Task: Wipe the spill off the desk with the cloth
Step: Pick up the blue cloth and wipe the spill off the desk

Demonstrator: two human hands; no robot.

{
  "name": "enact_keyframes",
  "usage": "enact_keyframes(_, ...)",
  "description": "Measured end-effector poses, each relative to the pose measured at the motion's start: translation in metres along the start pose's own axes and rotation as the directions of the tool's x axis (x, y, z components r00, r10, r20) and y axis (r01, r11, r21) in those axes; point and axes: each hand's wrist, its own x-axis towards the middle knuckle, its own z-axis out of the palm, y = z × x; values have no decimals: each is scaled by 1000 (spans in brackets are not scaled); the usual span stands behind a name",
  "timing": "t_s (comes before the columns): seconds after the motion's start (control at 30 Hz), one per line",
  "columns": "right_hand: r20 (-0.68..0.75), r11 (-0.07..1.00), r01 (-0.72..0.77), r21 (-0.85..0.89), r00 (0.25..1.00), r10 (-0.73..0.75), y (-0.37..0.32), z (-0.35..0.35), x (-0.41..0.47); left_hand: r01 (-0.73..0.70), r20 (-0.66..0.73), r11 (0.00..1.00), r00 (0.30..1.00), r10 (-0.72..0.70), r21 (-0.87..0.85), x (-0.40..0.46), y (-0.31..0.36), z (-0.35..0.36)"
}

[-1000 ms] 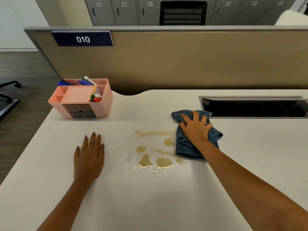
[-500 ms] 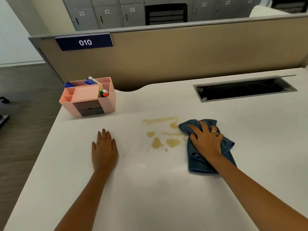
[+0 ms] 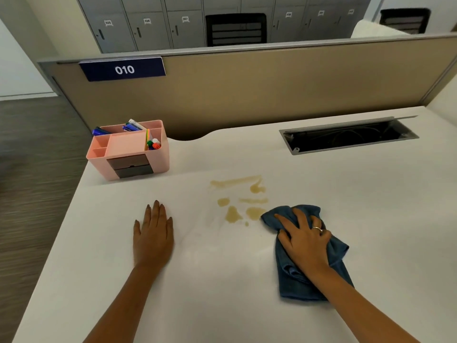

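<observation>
- Since a second ago, the right hand (image 3: 305, 240) has drawn the blue cloth (image 3: 294, 285) nearer the person, just right of the spill (image 3: 237, 201).
- Its spread fingers press the cloth onto the table (image 3: 222, 280).
- The left hand (image 3: 153, 238) lies flat with straight fingers, left of the spill.

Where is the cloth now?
The cloth lies on the desk, right of centre in the head view, under the right hand, just right of the spill.

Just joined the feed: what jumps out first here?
A tan spill lies in patches on the desk. The right hand presses a blue cloth just right of it, while the left hand rests flat to its left. A pink organizer stands at the far left corner.
</observation>
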Motion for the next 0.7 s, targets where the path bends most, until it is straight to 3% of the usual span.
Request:
enact_keyframes(0.5,44,999,-27,24,999,26,-39,34,175,-12,-20,1000,1000,12,9,30,0,9)
enact_keyframes(0.6,95,997,57,47,994,-61,-45,31,180,-13,-25,1000,1000,13,22,32,0,9)
enact_keyframes(0.7,138,961,267,74,952,-275,-25,26,161,-13,-15,1000,1000,13,15,29,-2,9)
